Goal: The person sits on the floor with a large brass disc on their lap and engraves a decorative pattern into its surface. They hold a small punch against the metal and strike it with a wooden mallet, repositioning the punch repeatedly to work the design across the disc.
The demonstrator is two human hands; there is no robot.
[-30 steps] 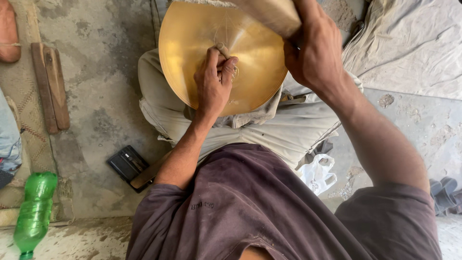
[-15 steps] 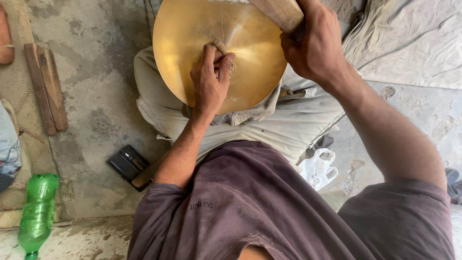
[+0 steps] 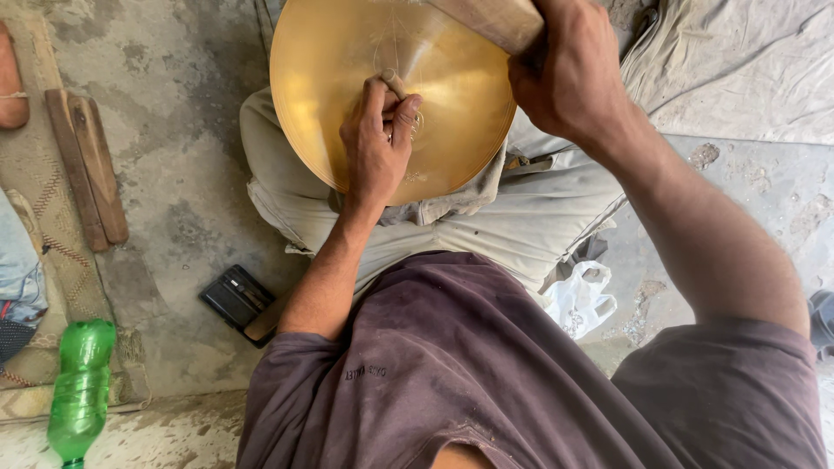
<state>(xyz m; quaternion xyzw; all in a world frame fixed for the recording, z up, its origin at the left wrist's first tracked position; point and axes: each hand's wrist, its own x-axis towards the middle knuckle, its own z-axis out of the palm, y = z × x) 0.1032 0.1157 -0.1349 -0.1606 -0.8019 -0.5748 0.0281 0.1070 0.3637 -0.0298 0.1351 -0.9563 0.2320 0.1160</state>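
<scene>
Round brass dish (image 3: pixel 347 95) propped on the lap, tilted toward the head camera. Left hand (image 3: pixel 378 143) pinched shut on a thin tool (image 3: pixel 395 82), tip pressed to the dish face near faint scratched lines. Right hand (image 3: pixel 569 74) wrapped tight on a wooden block (image 3: pixel 486 19) at the top rim. Likely risks: tool skating across the smooth metal and scarring it, through a slack grip or a shifting knee; dish sliding off the cloth-covered lap. Dish thin, shallow, dull gold, softly shiny. Block pale, grained. Floor (image 3: pixel 174 130) rough, stained concrete. Nearby: green plastic bottle (image 3: pixel 80 382), flat black case (image 3: pixel 236 300), two wooden strips (image 3: pixel 87 165), crumpled white bag (image 3: pixel 582 300).
</scene>
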